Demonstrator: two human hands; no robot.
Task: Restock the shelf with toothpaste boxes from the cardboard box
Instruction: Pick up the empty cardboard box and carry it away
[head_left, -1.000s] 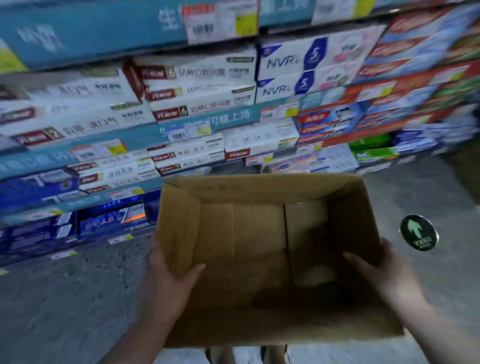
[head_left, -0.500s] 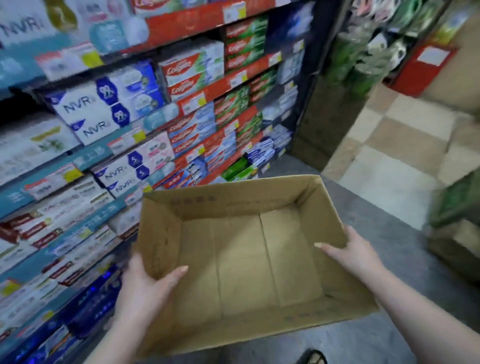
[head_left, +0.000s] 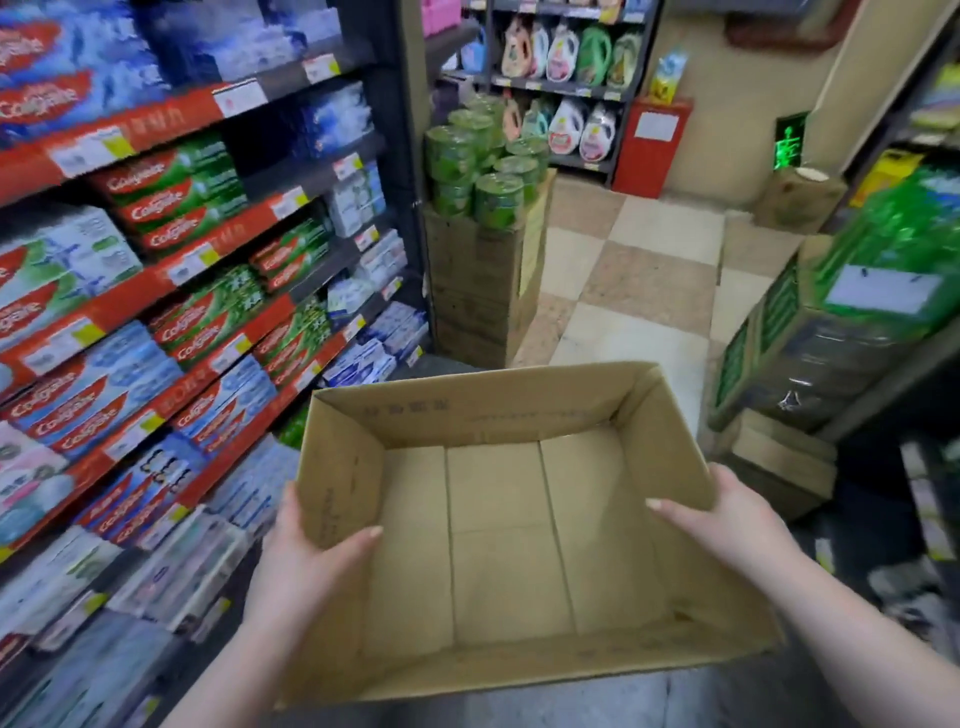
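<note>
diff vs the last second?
The view swung right, from facing the toothpaste shelves to looking down the aisle. Unchanged: left hand and right hand grip the side walls of the empty brown cardboard box.

We reach both bare forearms forward; our left hand (head_left: 306, 558) and right hand (head_left: 727, 519) each clamp a side wall, thumbs inside, fingers outside.
</note>
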